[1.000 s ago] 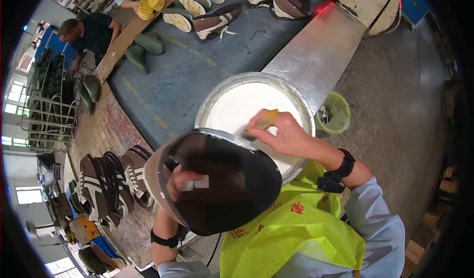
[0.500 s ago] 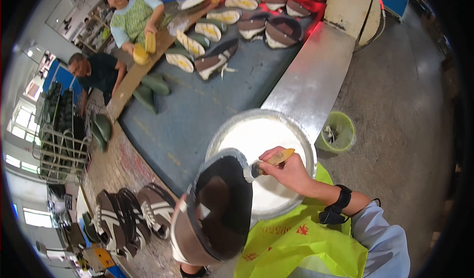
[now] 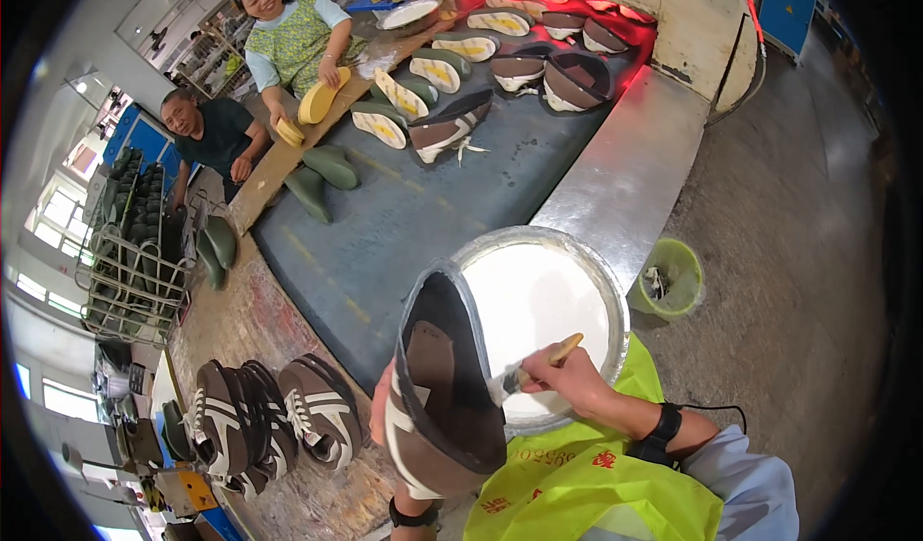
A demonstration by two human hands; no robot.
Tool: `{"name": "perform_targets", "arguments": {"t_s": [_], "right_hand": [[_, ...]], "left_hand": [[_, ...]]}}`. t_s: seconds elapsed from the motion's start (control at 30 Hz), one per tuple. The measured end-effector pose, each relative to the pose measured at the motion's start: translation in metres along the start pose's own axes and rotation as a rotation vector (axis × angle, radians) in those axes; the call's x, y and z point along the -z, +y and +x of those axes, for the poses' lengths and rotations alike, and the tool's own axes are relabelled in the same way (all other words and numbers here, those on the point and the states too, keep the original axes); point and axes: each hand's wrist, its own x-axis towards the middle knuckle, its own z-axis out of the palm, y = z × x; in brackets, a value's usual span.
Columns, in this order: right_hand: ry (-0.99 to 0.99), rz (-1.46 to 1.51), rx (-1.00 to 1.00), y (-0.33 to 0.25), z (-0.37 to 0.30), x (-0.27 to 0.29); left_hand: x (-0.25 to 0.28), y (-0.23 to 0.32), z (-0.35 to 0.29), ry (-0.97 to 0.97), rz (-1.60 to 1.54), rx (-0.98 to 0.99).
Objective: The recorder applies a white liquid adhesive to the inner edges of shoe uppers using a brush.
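Note:
My left hand (image 3: 381, 404) grips a brown shoe upper (image 3: 444, 472) with white trim from its left side, and most of its fingers are hidden behind it. The upper is tilted so that its dark inside faces me. In my right hand (image 3: 575, 379) is a paintbrush (image 3: 510, 381) with a wooden handle, held in closed fingers. Its white-coated bristles meet the right edge of the upper. Beneath the brush and right hand stands a round basin (image 3: 615, 296) of white liquid, its rim crusted white.
Ahead runs a dark conveyor belt (image 3: 423, 204) with shoe uppers and soles near a red-lit machine opening (image 3: 635, 41). Brown shoes (image 3: 322, 411) stand on the worn bench at left. A green bin (image 3: 687, 286) is on the floor at right. Two people sit across the belt, one holding yellow soles (image 3: 322, 101).
The brush has moved down along the upper's right edge, and my right hand has lowered with it. The upper has turned, bringing my left fingers into view. Across the belt, the yellow soles have shifted.

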Motion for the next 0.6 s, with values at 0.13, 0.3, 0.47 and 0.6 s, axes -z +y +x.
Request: {"name": "perform_targets", "arguments": {"t_s": [0.13,0.3,0.47,0.6], "right_hand": [[-0.089,-0.207,0.15,-0.012,-0.002,-0.003],[-0.046,0.02,0.482,-0.039,-0.017,-0.02],[-0.162,-0.242,0.471,-0.03,-0.017,-0.015],[-0.065,-0.397,0.718,-0.031,0.002,-0.016]], "left_hand": [[0.003,-0.06,-0.008,0.201,-0.194,-0.47],[-0.008,-0.089,-0.052,0.137,-0.466,0.454],[-0.012,-0.091,-0.06,-0.118,-0.788,0.679],[-0.009,-0.066,-0.055,-0.286,-0.786,0.58]]}}
